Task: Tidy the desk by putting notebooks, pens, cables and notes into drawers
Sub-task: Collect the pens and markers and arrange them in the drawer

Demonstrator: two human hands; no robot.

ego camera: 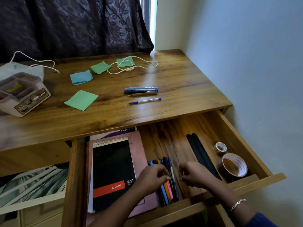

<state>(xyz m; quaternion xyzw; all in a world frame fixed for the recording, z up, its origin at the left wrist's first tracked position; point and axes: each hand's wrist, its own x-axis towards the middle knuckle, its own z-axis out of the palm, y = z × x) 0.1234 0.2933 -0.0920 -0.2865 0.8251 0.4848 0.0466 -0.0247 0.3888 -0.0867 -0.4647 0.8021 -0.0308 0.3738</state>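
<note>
Wood-grain brown covers the table (114, 112) and the drawer (237, 133) pulled open beneath it at the lower right of the frame. At the far left of the table sits a white organiser box (24, 95), with a white cable (34, 62) trailing behind it. Right of the box lie a blue note pad (81, 77) and three green ones, the nearest green note pad (81, 100) closest to the table's front edge; a second white cable (136, 67) loops over the farthest. Toward the middle of the table are five loose pens (142, 94). In the drawer, at its left, a black spiral notebook (113, 174) rests on a pink notebook (141, 145). Just right of them is a row of coloured pens (167, 190). The left hand (152, 177) has its fingers curled onto these pens, its grip pinching one or more. The right hand (195, 175) hovers just beside them, fingers bent inward; whether its grip holds anything cannot be told. Farther right lie two black flat strips (201, 154) and two tape rolls (232, 164).
</note>
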